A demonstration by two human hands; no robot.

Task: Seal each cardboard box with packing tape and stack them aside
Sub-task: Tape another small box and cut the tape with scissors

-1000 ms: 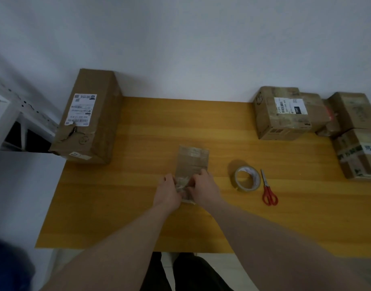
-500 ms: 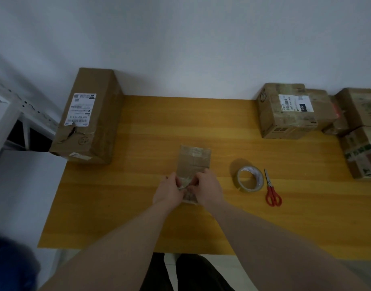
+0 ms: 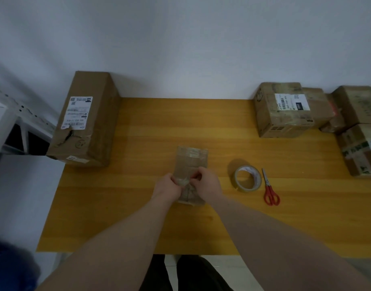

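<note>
Wooden tabletop (image 3: 138, 206) — a small cardboard box (image 3: 191, 164) is gripped at its near end by left hand (image 3: 169, 186) and right hand (image 3: 206, 184), fingers curled; tape roll (image 3: 248, 178) lies nearby.

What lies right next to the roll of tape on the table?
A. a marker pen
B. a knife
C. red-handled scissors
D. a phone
C: the red-handled scissors lie on the table just right of the tape roll.

wooden table (image 3: 138, 217) | red scissors (image 3: 270, 193) right | white shelf frame (image 3: 16, 114) far left
</note>
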